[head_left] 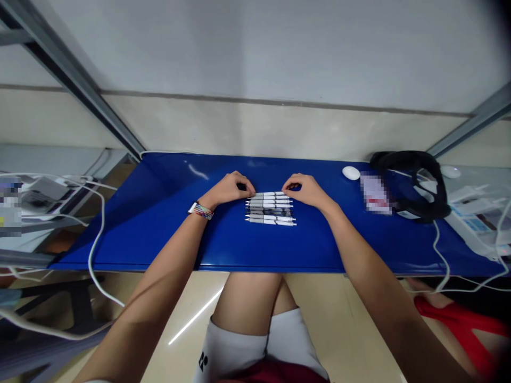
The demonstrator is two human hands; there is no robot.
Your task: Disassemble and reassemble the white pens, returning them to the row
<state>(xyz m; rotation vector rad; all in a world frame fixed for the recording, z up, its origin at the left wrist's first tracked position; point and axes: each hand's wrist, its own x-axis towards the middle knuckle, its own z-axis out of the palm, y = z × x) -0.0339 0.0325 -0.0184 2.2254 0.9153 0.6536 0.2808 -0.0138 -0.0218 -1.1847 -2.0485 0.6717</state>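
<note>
Several pens (271, 217) with white and grey barrels lie side by side in a row on the blue table (239, 247), tips to the left. My left hand (233, 187) pinches the tip end of the farthest pen (268, 194). At that pen's other end, my right hand (304, 189) has its thumb and fingertips closed on it. Both hands rest low, close to the tabletop. A darker barrel shows among the lighter ones in the row. Around my left wrist is a watch with a colourful woven band (200, 210).
To the right are a white mouse-like oval object (351, 173), a blurred-out packet (375, 193) and a black headset with straps (419, 186). White cables (98, 234) hang at the left. Metal posts (80, 69) flank the table, and a wall stands behind. Another person's red clothing (459, 324) shows at lower right.
</note>
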